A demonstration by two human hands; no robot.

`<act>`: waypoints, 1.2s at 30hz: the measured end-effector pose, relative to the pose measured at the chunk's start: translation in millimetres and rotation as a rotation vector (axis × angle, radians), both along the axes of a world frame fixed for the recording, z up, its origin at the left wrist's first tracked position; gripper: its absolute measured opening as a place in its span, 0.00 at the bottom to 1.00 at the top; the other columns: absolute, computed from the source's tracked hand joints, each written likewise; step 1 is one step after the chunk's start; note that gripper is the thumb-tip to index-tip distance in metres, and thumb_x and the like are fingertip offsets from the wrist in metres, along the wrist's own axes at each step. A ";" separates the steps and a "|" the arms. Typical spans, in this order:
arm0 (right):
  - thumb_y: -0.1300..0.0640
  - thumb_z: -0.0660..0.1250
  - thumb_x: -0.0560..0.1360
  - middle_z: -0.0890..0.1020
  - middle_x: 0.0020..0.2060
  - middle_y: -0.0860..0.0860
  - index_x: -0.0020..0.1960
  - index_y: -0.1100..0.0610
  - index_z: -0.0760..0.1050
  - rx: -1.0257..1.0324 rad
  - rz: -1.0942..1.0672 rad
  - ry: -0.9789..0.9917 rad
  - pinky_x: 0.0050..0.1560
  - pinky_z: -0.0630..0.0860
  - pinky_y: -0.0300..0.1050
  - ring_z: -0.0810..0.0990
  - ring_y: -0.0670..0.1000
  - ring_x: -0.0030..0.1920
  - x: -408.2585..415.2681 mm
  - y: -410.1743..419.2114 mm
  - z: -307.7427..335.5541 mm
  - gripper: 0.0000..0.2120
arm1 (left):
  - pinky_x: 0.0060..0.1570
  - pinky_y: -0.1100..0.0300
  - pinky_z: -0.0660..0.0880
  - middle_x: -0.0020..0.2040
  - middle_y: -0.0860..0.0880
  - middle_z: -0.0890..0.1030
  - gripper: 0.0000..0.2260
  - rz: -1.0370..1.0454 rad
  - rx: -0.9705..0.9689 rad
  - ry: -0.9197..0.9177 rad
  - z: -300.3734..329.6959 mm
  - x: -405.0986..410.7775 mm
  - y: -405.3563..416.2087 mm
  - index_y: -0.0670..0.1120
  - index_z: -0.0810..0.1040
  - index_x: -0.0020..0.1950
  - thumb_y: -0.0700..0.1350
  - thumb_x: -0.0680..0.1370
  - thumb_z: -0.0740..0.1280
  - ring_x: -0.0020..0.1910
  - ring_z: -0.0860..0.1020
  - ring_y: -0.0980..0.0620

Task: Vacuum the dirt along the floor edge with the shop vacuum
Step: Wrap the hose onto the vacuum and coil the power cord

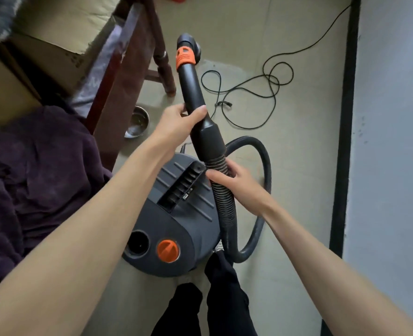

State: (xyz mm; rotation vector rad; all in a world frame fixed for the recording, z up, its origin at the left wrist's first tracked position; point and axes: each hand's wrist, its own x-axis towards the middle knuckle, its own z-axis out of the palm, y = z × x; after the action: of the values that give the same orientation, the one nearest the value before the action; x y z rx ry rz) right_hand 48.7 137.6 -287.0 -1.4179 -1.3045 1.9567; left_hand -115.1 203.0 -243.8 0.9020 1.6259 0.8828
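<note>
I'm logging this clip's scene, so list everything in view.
shop vacuum: one, grey with orange knob, floor centre
wand: one, black with orange collar, pointing away
hose: one, black, looped right of vacuum
cord: one, black, tangled on floor
metal bowl: one, silver, by the wooden furniture
wooden furniture: dark red-brown, left
cardboard box: one, tan, upper left
purple cloth: one, left
left hand: holds wand
right hand: holds hose

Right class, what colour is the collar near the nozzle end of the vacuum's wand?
Orange; the collar rings the black wand, clearest in the head view.
</note>
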 end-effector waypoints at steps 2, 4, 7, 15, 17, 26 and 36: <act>0.54 0.71 0.74 0.81 0.48 0.56 0.58 0.57 0.76 -0.025 -0.028 0.026 0.56 0.75 0.46 0.79 0.49 0.49 8.8 17.1 -4.9 0.14 | 0.42 0.65 0.74 0.42 0.50 0.79 0.13 -0.033 -0.010 -0.011 -2.1 10.8 12.8 0.38 0.77 0.59 0.45 0.79 0.64 0.41 0.76 0.55; 0.58 0.69 0.76 0.79 0.43 0.55 0.54 0.57 0.75 -0.069 -0.066 0.110 0.53 0.74 0.45 0.77 0.52 0.46 13.8 36.1 -5.5 0.08 | 0.42 0.66 0.73 0.47 0.50 0.79 0.15 -0.045 -0.029 0.010 -5.1 20.3 16.2 0.39 0.74 0.64 0.46 0.81 0.62 0.44 0.76 0.55; 0.61 0.64 0.79 0.75 0.40 0.56 0.50 0.60 0.72 -0.186 -0.206 0.258 0.44 0.77 0.44 0.76 0.53 0.40 18.0 69.4 -3.4 0.02 | 0.49 0.62 0.74 0.55 0.48 0.78 0.20 -0.031 -0.104 0.051 -16.1 27.6 5.1 0.42 0.68 0.69 0.50 0.80 0.62 0.50 0.76 0.55; 0.58 0.61 0.81 0.73 0.39 0.54 0.48 0.59 0.70 -0.277 -0.404 0.385 0.37 0.75 0.40 0.75 0.50 0.37 8.7 147.3 -17.7 0.05 | 0.55 0.61 0.72 0.61 0.51 0.74 0.32 -0.368 -0.335 0.170 -63.1 62.4 -43.6 0.47 0.62 0.70 0.54 0.72 0.72 0.57 0.74 0.55; 0.59 0.60 0.81 0.73 0.39 0.54 0.47 0.60 0.70 -0.279 -0.431 0.437 0.38 0.75 0.41 0.75 0.51 0.37 6.1 157.9 -16.2 0.05 | 0.53 0.62 0.69 0.61 0.50 0.74 0.29 -0.285 -0.290 0.206 -72.1 74.0 -41.3 0.45 0.63 0.67 0.51 0.73 0.72 0.57 0.74 0.53; 0.59 0.61 0.81 0.77 0.43 0.52 0.59 0.61 0.71 -0.242 -0.322 0.400 0.45 0.75 0.40 0.77 0.48 0.43 5.6 177.2 -39.0 0.09 | 0.49 0.54 0.71 0.55 0.50 0.77 0.25 -0.284 -0.129 0.341 -84.9 66.0 -4.1 0.49 0.61 0.69 0.45 0.75 0.68 0.54 0.75 0.47; 0.64 0.70 0.73 0.58 0.76 0.56 0.79 0.52 0.53 0.630 0.309 -0.575 0.76 0.54 0.48 0.57 0.56 0.76 14.8 211.1 -89.7 0.41 | 0.45 0.69 0.74 0.46 0.57 0.78 0.18 -0.282 -0.118 0.160 -71.8 28.1 35.2 0.50 0.69 0.61 0.40 0.74 0.69 0.45 0.77 0.59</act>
State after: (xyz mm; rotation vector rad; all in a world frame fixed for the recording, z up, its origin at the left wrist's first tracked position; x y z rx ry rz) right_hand 63.4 348.8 -376.7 -1.5389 -2.2546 1.1104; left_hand -87.0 238.2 -315.7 1.1089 1.6173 0.5264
